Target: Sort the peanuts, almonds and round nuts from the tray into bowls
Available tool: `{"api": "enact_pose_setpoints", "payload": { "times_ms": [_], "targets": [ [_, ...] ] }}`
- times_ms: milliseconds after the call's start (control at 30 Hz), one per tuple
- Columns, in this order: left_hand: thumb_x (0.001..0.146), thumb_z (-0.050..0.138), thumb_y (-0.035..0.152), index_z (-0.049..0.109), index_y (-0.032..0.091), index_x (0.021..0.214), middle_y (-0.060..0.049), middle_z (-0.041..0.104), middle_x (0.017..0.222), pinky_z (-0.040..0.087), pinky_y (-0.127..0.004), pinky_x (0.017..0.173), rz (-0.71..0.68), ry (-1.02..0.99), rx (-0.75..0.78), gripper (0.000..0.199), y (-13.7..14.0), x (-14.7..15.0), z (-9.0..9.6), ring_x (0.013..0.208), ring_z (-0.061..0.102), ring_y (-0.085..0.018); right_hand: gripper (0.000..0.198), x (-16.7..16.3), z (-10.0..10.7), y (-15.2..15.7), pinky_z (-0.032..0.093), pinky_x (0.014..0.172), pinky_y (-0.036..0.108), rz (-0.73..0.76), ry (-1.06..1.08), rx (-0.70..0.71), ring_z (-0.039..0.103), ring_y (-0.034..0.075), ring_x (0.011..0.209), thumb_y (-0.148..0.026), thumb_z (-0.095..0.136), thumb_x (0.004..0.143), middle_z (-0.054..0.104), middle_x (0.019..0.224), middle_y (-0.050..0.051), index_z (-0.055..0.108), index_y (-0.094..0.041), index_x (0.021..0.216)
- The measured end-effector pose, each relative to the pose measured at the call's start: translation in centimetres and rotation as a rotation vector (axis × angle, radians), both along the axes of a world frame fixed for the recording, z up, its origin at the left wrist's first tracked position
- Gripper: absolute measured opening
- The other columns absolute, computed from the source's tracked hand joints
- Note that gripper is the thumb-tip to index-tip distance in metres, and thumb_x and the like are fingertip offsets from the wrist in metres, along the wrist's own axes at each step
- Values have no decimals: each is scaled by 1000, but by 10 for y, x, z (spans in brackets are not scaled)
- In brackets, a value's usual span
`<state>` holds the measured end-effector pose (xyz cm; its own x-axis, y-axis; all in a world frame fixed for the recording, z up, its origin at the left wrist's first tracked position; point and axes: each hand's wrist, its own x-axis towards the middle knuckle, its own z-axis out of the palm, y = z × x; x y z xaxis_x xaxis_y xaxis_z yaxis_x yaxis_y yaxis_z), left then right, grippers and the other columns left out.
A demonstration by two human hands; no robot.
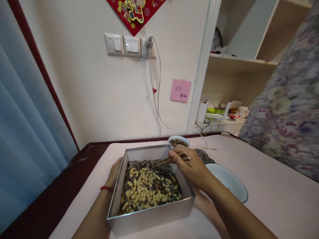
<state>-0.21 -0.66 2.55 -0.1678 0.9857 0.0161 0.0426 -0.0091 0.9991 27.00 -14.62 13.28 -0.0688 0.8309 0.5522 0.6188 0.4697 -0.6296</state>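
Note:
A silvery square box [152, 220] stands on the table, holding pale unshelled peanuts [141, 191] spread over striped sunflower seeds [139, 164]. Some darker brown nuts [159, 187] lie among the peanuts. My right hand [191, 167] grips wooden chopsticks [184, 158] over the box's right wall. Their tips reach down to the seeds near the back; whether they pinch anything is too small to tell. My left hand [115, 173] is against the outside of the box's left wall, its fingers mostly hidden behind it.
Behind my right hand is a small bowl [178, 137] of round brown nuts. A dark heap of seeds [205, 156] and a large white bowl [230, 182], partly covered by my arm, are to the right. A white cable [179, 129] trails from the wall socket onto the table.

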Motion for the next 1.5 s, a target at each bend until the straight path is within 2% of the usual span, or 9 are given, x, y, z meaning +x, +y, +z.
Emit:
{"api": "enact_pose_setpoints", "payload": {
  "times_ms": [233, 400, 533, 633, 767, 900, 1033, 1233, 1500],
  "targets": [
    [73, 59, 20, 68, 19, 75, -1, 70, 62, 53, -27, 79, -12, -208, -115, 9, 4, 0, -1, 72, 68, -20, 37, 57, 31, -33, 48, 65, 29, -148, 92, 92, 63, 17, 74, -48, 49, 96, 67, 78, 4, 67, -19, 82],
    [60, 66, 30, 67, 18, 71, -2, 71, 67, 52, -31, 77, -20, -204, -20, 17, 3, 2, -5, 71, 65, -22, 38, 121, 15, -49, 57, 73, 34, -395, 226, 120, 70, 21, 78, -56, 57, 89, 70, 85, 5, 69, -20, 84],
    [49, 70, 40, 63, 20, 64, -2, 69, 62, 51, -33, 74, -52, -210, 31, 26, -4, 5, -3, 69, 63, -24, 44, 142, 1, -54, 58, 73, 37, -544, 225, 38, 71, 22, 75, -64, 59, 83, 72, 86, 6, 70, -22, 86],
    [48, 72, 43, 61, 20, 63, -2, 67, 59, 49, -33, 73, -68, -206, 42, 30, -8, 7, -2, 72, 64, -25, 42, 130, 4, -58, 58, 77, 37, -519, 244, 43, 72, 22, 79, -62, 58, 85, 73, 87, 5, 71, -23, 87],
    [50, 71, 44, 62, 19, 66, -3, 69, 63, 49, -33, 74, -72, -227, 27, 31, -9, 8, -3, 70, 63, -23, 36, 92, 8, -54, 56, 77, 33, -308, 244, 64, 71, 21, 84, -56, 56, 89, 73, 91, 4, 71, -23, 87],
    [51, 69, 42, 63, 20, 67, -4, 71, 67, 50, -32, 75, -72, -245, 28, 29, -8, 9, -4, 77, 65, -25, 32, 51, -2, -33, 53, 74, 31, -112, 143, -11, 67, 19, 83, -49, 51, 94, 70, 88, 4, 69, -22, 89],
    [49, 72, 44, 64, 18, 67, -4, 71, 66, 51, -33, 76, -54, -278, 30, 32, -10, 10, -3, 76, 65, -25, 35, 26, -16, -1, 48, 72, 32, -56, 5, -63, 64, 20, 80, -49, 47, 95, 68, 85, 5, 67, -21, 85],
    [49, 76, 41, 70, 16, 72, -1, 70, 63, 51, -30, 69, -37, -359, -16, 35, -10, 12, -4, 68, 62, -20, 35, 9, -23, 37, 44, 74, 34, 17, -74, -92, 60, 21, 78, -48, 50, 92, 67, 79, 5, 66, -21, 77],
    [46, 78, 41, 70, 16, 72, -2, 71, 66, 50, -30, 73, -29, -397, -9, 37, -6, 12, -8, 71, 63, -21, 43, 23, -7, 27, 49, 67, 31, 70, -21, -148, 64, 19, 72, -54, 46, 94, 68, 76, 4, 67, -19, 82]
  ]
}}
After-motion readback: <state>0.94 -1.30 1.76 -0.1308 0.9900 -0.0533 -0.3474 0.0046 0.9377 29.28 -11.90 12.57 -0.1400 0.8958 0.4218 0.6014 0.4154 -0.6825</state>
